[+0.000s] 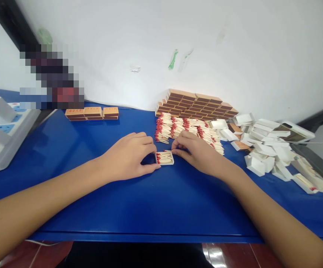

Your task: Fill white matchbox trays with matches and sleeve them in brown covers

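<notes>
A white matchbox tray [165,163] lies on the blue table, partly filled with red-tipped matches [164,158]. My left hand [133,154] grips the tray's left end between thumb and fingers. Just above the tray's right end, my right hand [193,150] pinches a single match [167,150], its red head pointing left over the tray's far edge. Behind my right hand lie several heaps of loose matches [164,128], mostly with their red heads to the left.
Brown matchboxes [195,106] are stacked against the wall, with a shorter row of boxes [91,113] at the left. Empty white trays [264,143] pile up on the right, near a phone [301,130]. A white and blue plastic object [8,126] stands far left.
</notes>
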`<state>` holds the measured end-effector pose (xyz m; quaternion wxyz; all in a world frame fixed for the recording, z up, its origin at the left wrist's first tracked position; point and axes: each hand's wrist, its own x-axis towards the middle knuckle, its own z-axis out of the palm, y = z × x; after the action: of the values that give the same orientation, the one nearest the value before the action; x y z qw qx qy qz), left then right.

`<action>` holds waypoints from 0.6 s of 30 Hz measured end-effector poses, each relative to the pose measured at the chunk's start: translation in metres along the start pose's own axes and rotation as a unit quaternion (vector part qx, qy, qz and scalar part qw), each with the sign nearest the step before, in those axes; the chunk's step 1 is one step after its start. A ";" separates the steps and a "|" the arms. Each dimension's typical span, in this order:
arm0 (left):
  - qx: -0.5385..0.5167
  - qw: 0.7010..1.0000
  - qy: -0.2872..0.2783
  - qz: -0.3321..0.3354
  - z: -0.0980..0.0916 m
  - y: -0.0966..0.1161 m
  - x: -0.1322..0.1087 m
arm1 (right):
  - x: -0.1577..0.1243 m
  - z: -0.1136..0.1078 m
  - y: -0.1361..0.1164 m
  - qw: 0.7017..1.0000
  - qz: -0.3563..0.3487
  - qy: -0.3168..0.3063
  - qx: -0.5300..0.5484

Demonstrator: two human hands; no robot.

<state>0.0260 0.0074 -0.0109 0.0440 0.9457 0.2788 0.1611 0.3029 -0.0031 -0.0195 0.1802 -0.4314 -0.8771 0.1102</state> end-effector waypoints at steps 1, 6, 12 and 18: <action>0.001 1.000 0.001 0.001 0.000 0.000 0.000 | 0.000 0.000 0.000 1.000 0.003 -0.002 -0.002; 0.001 1.000 0.003 0.001 0.000 -0.001 0.000 | 0.000 -0.002 -0.001 1.000 0.016 0.004 -0.009; 0.005 1.000 0.006 -0.002 0.000 0.000 -0.001 | -0.005 -0.009 -0.022 1.000 0.007 0.000 0.011; 0.005 1.000 0.004 -0.004 0.000 0.000 0.000 | -0.008 -0.008 -0.040 0.998 0.017 -0.050 0.044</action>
<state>0.0256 0.0076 -0.0110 0.0388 0.9440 0.2839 0.1636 0.2819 -0.0329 0.0004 0.1528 -0.4321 -0.8718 0.1730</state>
